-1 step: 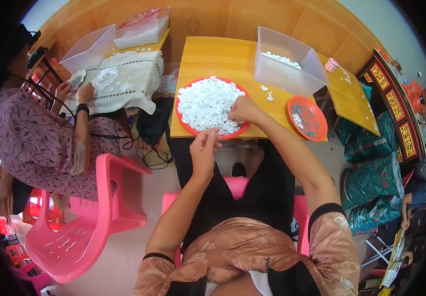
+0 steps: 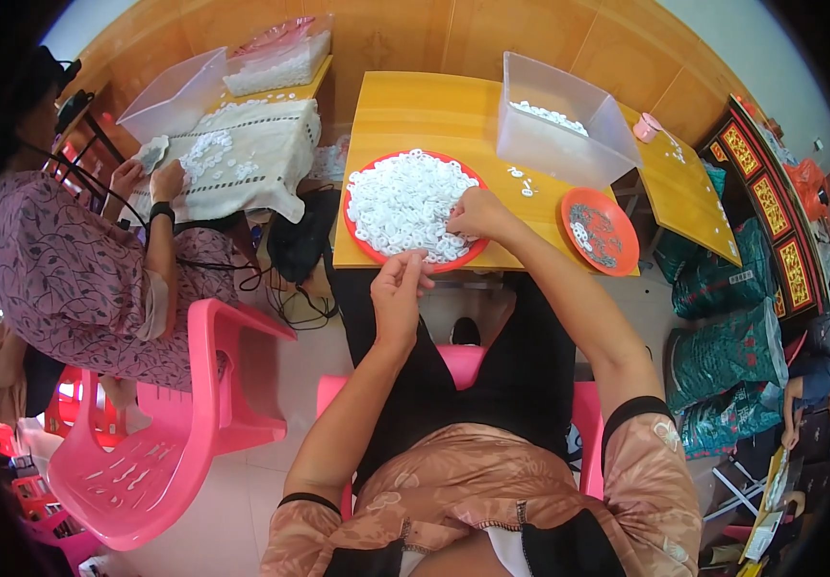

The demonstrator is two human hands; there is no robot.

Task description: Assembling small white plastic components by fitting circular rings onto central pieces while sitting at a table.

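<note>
A red round tray (image 2: 351,234) stands at the near edge of the yellow table, heaped with small white ring-shaped plastic pieces (image 2: 405,202). My right hand (image 2: 479,213) reaches onto the right side of the heap, its fingers pinched together and pointing down among the pieces. Whatever lies between those fingertips is hidden. Just off the tray's near rim is my left hand (image 2: 400,291), its fingers curled in and drawn together near the thumb. I cannot make out what, if anything, it holds. To the right sits an orange-red plate (image 2: 625,213) with small grey metal parts (image 2: 600,229) and several white pieces.
On the yellow table (image 2: 415,106), a clear plastic bin (image 2: 569,154) holds more white pieces, with a few loose ones (image 2: 523,183) beside it. A co-worker (image 2: 78,260) sits at the left by a cloth-covered table (image 2: 266,144). A pink chair (image 2: 208,385) stands between us. Green sacks (image 2: 728,356) lie right.
</note>
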